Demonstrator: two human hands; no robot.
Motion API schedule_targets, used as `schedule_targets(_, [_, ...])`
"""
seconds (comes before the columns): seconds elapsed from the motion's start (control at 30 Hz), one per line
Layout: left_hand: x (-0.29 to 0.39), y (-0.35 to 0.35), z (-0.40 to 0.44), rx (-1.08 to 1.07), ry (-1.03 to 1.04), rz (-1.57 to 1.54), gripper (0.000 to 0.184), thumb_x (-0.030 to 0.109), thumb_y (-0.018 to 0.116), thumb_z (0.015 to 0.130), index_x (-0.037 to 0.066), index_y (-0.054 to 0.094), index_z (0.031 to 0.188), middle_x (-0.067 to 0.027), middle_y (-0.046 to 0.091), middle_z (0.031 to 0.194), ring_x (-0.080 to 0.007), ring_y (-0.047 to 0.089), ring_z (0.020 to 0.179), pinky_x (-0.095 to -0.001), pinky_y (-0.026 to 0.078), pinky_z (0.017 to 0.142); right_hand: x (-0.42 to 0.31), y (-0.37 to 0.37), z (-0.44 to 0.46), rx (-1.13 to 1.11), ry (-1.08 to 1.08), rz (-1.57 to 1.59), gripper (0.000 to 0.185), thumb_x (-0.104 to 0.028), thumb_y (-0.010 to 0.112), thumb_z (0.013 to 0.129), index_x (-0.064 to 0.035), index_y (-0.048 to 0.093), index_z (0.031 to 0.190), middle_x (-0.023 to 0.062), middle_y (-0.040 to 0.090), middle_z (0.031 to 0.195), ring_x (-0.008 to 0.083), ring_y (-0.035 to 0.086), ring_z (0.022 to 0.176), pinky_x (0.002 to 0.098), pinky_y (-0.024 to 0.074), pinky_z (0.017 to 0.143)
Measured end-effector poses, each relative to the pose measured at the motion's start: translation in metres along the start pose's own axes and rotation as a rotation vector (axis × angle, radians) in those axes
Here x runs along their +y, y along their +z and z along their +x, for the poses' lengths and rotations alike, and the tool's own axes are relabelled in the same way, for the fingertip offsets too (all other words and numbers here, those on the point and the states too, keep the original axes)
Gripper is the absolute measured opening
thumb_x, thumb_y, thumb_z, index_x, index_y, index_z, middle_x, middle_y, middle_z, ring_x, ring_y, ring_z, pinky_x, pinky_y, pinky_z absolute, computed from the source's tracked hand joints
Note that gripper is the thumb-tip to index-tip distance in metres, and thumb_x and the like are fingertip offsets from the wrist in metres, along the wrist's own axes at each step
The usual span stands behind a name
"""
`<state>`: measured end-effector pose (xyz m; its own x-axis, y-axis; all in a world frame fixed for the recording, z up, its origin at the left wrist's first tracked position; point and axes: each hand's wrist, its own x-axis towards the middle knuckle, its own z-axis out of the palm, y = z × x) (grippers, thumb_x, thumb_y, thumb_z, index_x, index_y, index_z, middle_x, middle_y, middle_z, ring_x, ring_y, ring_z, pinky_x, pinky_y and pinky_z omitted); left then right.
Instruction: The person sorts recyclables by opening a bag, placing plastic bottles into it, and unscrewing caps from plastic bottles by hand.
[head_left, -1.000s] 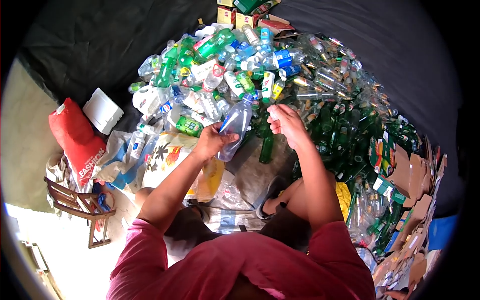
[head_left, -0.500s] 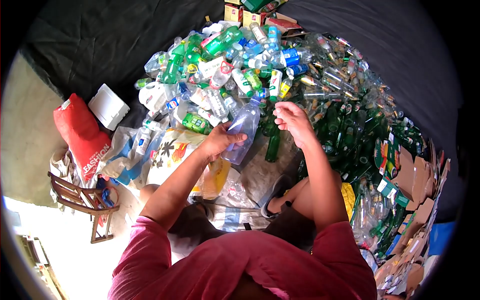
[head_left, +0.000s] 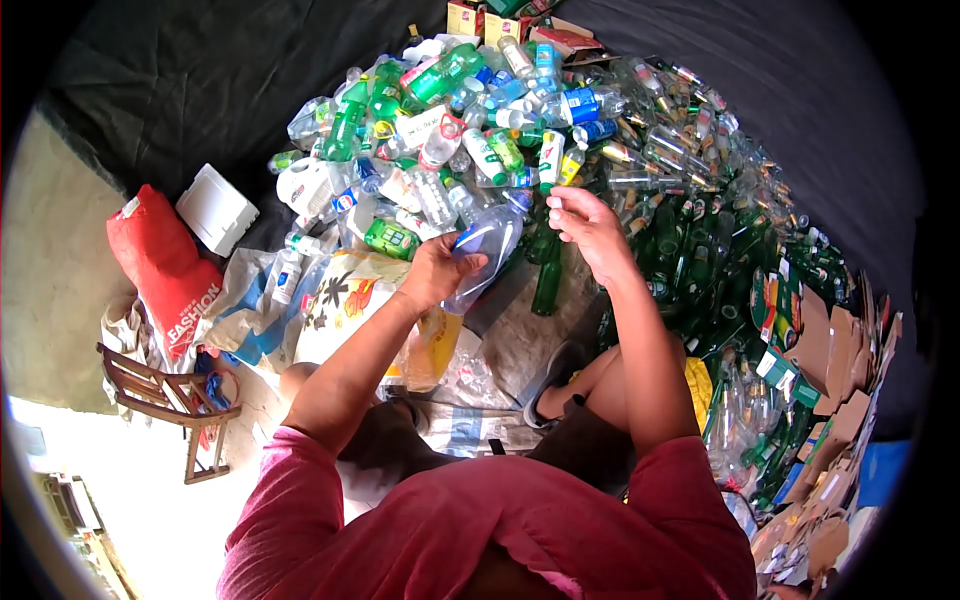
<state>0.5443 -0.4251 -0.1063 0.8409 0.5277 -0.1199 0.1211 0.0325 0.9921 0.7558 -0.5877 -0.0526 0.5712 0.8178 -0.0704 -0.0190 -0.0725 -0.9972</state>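
Observation:
My left hand (head_left: 440,272) is wrapped around a clear plastic bottle (head_left: 490,245), thumb across its near side. The bottle leans up and to the right, with a blue cap or neck ring (head_left: 519,200) at its upper end. Just right of that end, my right hand (head_left: 588,232) is raised with fingers loosely bent and apart; I see nothing in it. Beyond both hands lies a heap of plastic bottles (head_left: 435,190), including a green-labelled bottle (head_left: 390,239). A dark green glass bottle (head_left: 547,288) lies below my right hand.
Glass bottles (head_left: 690,240) are piled on the right, beside flattened cardboard (head_left: 830,350). At left are a red sack (head_left: 165,270), a white foam box (head_left: 217,210) and a wooden folding stool (head_left: 170,395). A printed sack (head_left: 345,300) lies before my knees.
The bottle in my left hand has turned and tilted further right, showing a broader side. My right hand has shifted slightly, its fingers reaching out a little more.

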Motion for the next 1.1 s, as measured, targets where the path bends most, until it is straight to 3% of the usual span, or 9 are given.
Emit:
schedule_targets(0.23, [0.007,-0.003,-0.003,-0.003,0.039,0.233,0.017,0.012,0.077,0.088,0.001,0.069,0.099,0.0029,0.066,0.081,-0.005,0.053,0.075,-0.0258,0.048,0.069,0.002,0.003,0.002,-0.075,-0.043,-0.003,0.04,-0.01,0.066,0.093,-0.0074,0.06,0.132,0.0019,0.064,0.123,0.0087,0.057,0.099,0.0258,0.0453,0.08])
schedule_targets(0.3, [0.009,-0.004,-0.005,-0.032,0.26,0.376,0.018,0.012,0.077,0.088,0.0,0.069,0.099,-0.0004,0.067,0.08,-0.0069,0.055,0.074,-0.0272,0.049,0.07,0.001,0.003,0.002,-0.097,-0.035,0.002,0.041,-0.006,0.065,0.093,-0.007,0.06,0.133,0.0018,0.063,0.125,0.0085,0.057,0.101,0.0261,0.0463,0.084])
schedule_targets(0.57, [0.014,-0.014,-0.008,-0.139,0.252,0.434,0.025,0.016,0.076,0.086,0.004,0.07,0.107,-0.0112,0.07,0.084,-0.0162,0.063,0.076,-0.0326,0.052,0.074,-0.005,-0.001,-0.003,-0.25,-0.062,-0.141,0.038,-0.004,0.066,0.092,-0.0027,0.062,0.13,0.0027,0.067,0.115,0.0106,0.061,0.099,0.0259,0.0497,0.09])
schedule_targets(0.63, [0.018,-0.014,-0.009,-0.135,0.22,0.469,0.025,0.016,0.076,0.086,0.005,0.07,0.107,-0.0121,0.071,0.087,-0.0195,0.066,0.078,-0.0341,0.052,0.075,0.0,0.0,-0.001,-0.235,-0.029,-0.146,0.028,-0.011,0.066,0.095,0.0,0.064,0.121,0.0044,0.069,0.101,0.0109,0.063,0.087,0.0263,0.0521,0.082])
schedule_targets(0.7, [0.02,-0.014,-0.012,-0.034,0.4,0.715,0.027,0.019,0.075,0.084,0.006,0.07,0.108,-0.0142,0.071,0.094,-0.0306,0.068,0.084,-0.0383,0.053,0.076,0.002,0.004,-0.001,-0.21,0.035,-0.173,0.025,-0.018,0.065,0.096,0.0003,0.064,0.113,0.0047,0.068,0.093,0.0109,0.062,0.08,0.0266,0.0523,0.075])
schedule_targets(0.77, [0.025,-0.012,-0.014,-0.017,0.388,0.771,0.029,0.02,0.074,0.084,0.007,0.069,0.109,-0.0152,0.07,0.096,-0.0345,0.066,0.087,-0.0402,0.052,0.077,0.005,0.01,-0.001,-0.159,0.132,-0.248,0.038,-0.038,0.062,0.098,-0.0009,0.063,0.095,0.004,0.065,0.075,0.0107,0.058,0.061,0.0271,0.0494,0.058])
schedule_targets(0.8, [0.027,-0.012,-0.015,-0.003,0.377,0.827,0.03,0.021,0.074,0.083,0.008,0.069,0.11,-0.0162,0.069,0.099,-0.0384,0.065,0.091,-0.042,0.052,0.078,0.0,0.015,-0.004,-0.162,0.133,-0.249,0.038,-0.038,0.062,0.098,-0.0009,0.063,0.095,0.004,0.065,0.075,0.0107,0.058,0.061,0.0271,0.0494,0.058])
schedule_targets(0.93, [0.027,-0.016,-0.015,-0.082,0.332,0.87,0.032,0.02,0.075,0.084,0.007,0.068,0.112,-0.0168,0.069,0.096,-0.034,0.067,0.086,-0.0392,0.053,0.077,-0.008,0.02,-0.005,-0.125,0.253,-0.51,0.047,-0.048,0.055,0.1,-0.0019,0.061,0.094,0.0044,0.065,0.075,0.011,0.057,0.058,0.028,0.0482,0.055])
schedule_targets(1.1, [0.013,-0.028,-0.008,-0.275,0.066,0.207,0.029,0.015,0.076,0.087,0.002,0.066,0.111,-0.0049,0.07,0.089,-0.0131,0.064,0.078,-0.0296,0.053,0.075,-0.003,0.005,-0.005,-0.287,0.054,-0.291,0.041,-0.04,0.054,0.102,-0.0073,0.061,0.125,0.003,0.065,0.09,0.0101,0.057,0.071,0.0251,0.0494,0.066])
